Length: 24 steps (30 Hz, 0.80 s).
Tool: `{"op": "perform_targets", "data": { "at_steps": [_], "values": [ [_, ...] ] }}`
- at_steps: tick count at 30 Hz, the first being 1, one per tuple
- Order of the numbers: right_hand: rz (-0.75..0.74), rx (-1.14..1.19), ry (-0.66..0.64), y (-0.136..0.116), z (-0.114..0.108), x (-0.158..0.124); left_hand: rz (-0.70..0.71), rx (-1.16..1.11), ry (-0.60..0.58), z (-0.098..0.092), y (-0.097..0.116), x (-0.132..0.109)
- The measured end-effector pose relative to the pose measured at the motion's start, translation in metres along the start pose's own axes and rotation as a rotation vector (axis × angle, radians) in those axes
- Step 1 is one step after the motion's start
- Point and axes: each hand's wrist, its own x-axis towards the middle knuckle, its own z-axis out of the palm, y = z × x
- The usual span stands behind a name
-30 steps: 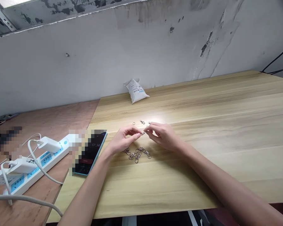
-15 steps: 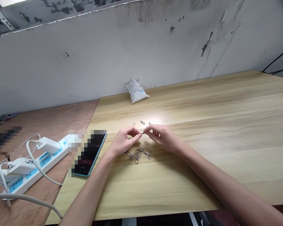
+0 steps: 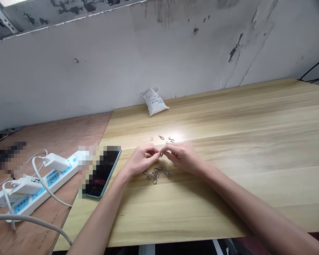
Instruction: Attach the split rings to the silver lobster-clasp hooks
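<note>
Metal piece pinched by left hand, right hand, grip closed; looped clasps on wood-grain table.

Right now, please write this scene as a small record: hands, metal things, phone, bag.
Left hand: pinching a small metal piece
Right hand: pinching the same piece
Nearer side: cluster of metal clips
Beyond the hands: more clips, a ring
Phone: on the table, left of the left hand
Bag: at the table's far edge, near the wall
</note>
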Motion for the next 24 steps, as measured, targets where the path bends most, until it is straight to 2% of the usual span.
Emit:
{"op": "perform_targets", "data": {
  "at_steps": [6, 24],
  "values": [
    [-0.062, -0.014, 0.022, 0.0014, 0.0031, -0.001, -0.008, 0.005, -0.015, 0.0009, -0.0056, 0.0003],
    [-0.07, -0.068, 0.034, -0.0003, 0.0026, 0.0, 0.045, 0.059, -0.013, 0.0015, -0.0039, 0.0016]
  ]
}}
